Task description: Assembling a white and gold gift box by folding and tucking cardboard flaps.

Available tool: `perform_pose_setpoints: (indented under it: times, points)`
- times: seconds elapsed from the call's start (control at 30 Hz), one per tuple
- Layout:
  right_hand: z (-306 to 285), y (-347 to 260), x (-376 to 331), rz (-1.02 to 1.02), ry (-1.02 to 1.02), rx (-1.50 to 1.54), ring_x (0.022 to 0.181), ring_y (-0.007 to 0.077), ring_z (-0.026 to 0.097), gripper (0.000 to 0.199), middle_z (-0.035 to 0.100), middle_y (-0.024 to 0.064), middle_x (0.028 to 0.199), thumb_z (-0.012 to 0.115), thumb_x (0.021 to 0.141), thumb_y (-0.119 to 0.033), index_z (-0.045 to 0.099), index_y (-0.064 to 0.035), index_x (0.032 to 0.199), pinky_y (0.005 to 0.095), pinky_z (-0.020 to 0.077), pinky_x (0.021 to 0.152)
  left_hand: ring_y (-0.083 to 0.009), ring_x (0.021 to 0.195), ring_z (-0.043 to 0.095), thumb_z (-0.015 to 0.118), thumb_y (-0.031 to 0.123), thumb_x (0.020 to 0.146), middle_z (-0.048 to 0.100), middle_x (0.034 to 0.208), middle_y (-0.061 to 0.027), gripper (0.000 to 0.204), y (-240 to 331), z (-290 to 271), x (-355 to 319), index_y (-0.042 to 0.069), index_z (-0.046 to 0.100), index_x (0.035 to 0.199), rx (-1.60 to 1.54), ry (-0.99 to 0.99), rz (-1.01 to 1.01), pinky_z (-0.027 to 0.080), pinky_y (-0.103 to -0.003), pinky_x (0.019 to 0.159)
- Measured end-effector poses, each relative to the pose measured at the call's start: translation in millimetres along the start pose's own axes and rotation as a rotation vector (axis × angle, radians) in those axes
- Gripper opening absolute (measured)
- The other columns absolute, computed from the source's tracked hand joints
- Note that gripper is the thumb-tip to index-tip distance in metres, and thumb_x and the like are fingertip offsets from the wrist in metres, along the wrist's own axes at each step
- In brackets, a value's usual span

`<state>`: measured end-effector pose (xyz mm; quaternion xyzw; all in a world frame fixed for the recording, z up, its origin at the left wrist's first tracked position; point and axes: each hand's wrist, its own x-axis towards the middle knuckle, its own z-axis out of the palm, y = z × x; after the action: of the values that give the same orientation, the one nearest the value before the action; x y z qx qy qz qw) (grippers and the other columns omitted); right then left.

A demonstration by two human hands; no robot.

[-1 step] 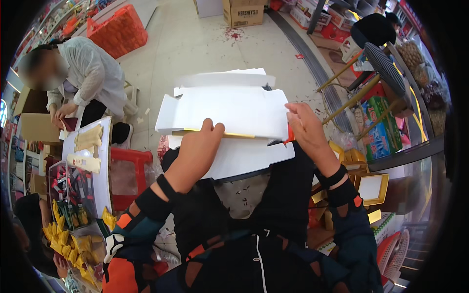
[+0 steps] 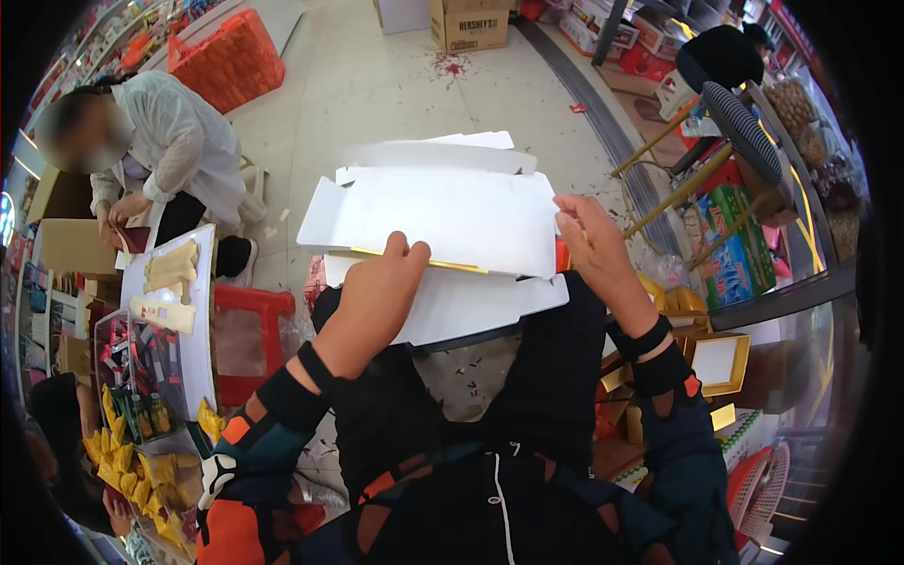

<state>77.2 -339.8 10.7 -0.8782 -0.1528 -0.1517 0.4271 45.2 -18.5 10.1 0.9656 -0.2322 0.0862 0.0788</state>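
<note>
A white cardboard blank (image 2: 443, 207), side flaps raised, gold along its near edge, lies over more white card (image 2: 480, 306).

Red scraps (image 2: 452, 66) dot a pale tiled floor (image 2: 348, 85) edged by a dark grey grooved strip (image 2: 576, 108), with a dark striped chair on gold-coloured legs (image 2: 746, 134) standing at right, a red plastic stool (image 2: 252, 299) at left and shelves of colourful packages (image 2: 104, 47) lining the upper left.

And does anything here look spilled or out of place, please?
Yes, on the floor. Red scraps lie scattered near the brown carton, and small dark bits lie between the person's legs. They look odd because they resemble litter on a pale surface.
</note>
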Motion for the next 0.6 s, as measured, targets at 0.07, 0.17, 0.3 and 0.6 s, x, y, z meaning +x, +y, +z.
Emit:
perform_pose_setpoints:
  times: [0.07, 0.17, 0.3, 0.6]
  points:
    - [1, 3, 2, 0.067, -0.023, 0.087, 0.099, 0.0290, 0.068, 0.023, 0.069, 0.0189, 0.112, 0.062, 0.102, -0.013, 0.067, 0.0029, 0.119, 0.0353, 0.0533, 0.090, -0.0365, 0.082, 0.069, 0.066, 0.011, 0.093, 0.064, 0.105, -0.0117, 0.015, 0, -12, -13, 0.007, 0.059, 0.106, -0.051, -0.023, 0.026, 0.059, -0.046, 0.070]
    - [7, -13, -1, 0.094, -0.052, 0.145, 0.093, 0.0243, 0.067, 0.021, 0.069, 0.0173, 0.108, 0.063, 0.102, -0.011, 0.068, 0.0025, 0.118, 0.0326, 0.0528, 0.086, -0.0360, 0.095, 0.066, 0.063, 0.001, 0.086, 0.062, 0.107, -0.0165, 0.023, -10, -19, -26, 0.003, 0.057, 0.108, -0.109, 0.066, 0.229, 0.056, -0.047, 0.084]
    - [12, -36, -5, 0.066, -0.188, 0.119, 0.099, 0.0146, 0.066, 0.022, 0.070, 0.0097, 0.107, 0.061, 0.106, -0.011, 0.067, 0.0033, 0.121, 0.0278, 0.0518, 0.087, -0.0375, 0.108, 0.063, 0.063, 0.000, 0.087, 0.064, 0.114, -0.0172, 0.025, -39, -10, -30, 0.002, 0.058, 0.111, -0.264, 0.051, 0.238, 0.053, -0.046, 0.094]
    - [39, -36, -36, -0.241, -0.464, -0.098, 0.112, 0.0367, 0.066, 0.023, 0.071, 0.0174, 0.117, 0.068, 0.092, -0.005, 0.070, -0.0007, 0.115, 0.0440, 0.0552, 0.098, -0.0398, 0.136, 0.056, 0.063, 0.005, 0.091, 0.061, 0.143, -0.0200, 0.036, -53, -37, -24, 0.003, 0.066, 0.127, 0.073, 0.095, 0.329, 0.041, -0.054, 0.117]
